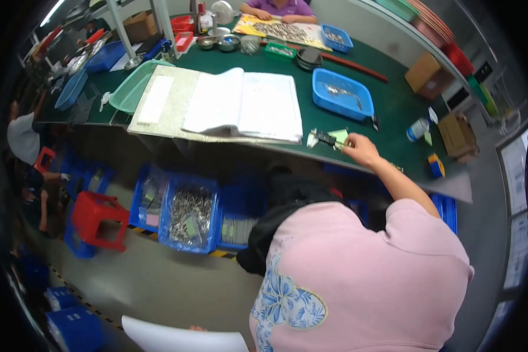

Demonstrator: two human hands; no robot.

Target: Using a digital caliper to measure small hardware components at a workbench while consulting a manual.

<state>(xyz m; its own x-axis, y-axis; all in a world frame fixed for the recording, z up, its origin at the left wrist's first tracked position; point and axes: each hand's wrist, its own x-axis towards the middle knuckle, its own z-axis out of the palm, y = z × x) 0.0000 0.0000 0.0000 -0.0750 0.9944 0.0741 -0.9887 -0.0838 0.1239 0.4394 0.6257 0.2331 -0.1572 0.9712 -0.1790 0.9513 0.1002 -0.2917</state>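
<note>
White sheet (176, 339) at lower edge, left hand (196, 328) barely touching, grip impossible to tell; probably carrying it, needing steady hold.

matt green tabletop (393, 105), glossy blue plastic tray (358, 108)

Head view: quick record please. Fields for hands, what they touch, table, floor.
own hand: likely left, only fingers show, on white paper sheet; grip unclear
co-worker's hand: at dark caliper-like metal tool
table: green-topped table, open white ledger book, blue plastic tray
floor: blue bin of metal parts, red plastic stool
</note>
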